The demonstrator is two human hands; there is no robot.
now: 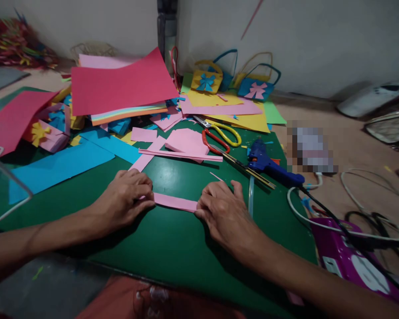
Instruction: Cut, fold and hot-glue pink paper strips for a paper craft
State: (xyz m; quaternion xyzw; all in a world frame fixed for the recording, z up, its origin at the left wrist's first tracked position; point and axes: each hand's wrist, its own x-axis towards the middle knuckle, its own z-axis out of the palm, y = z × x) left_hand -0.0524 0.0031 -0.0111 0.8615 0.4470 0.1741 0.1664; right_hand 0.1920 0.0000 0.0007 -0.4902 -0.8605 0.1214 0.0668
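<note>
A narrow pink paper strip point(175, 203) stretches between my two hands, low over the green table. My left hand point(131, 195) pinches its left end, fingers curled over it. At the other end my right hand point(221, 210) is closed on the strip, with the thumb side hidden in part. Just beyond lie a folded pink strip point(182, 155), a pink paper piece point(189, 141) and another pink strip point(146, 155). Scissors point(224, 135) with red and yellow handles rest behind, near a craft knife point(249, 169) and a blue glue gun point(272, 164).
Colored sheets point(119, 88) pile up at the back left, with blue strips point(63, 168) in front. Small paper bags point(206, 82) with bows stand at the back. A white cable point(306, 217) and a purple box point(339, 248) lie at right. A glue stick point(251, 195) sits beside my right hand.
</note>
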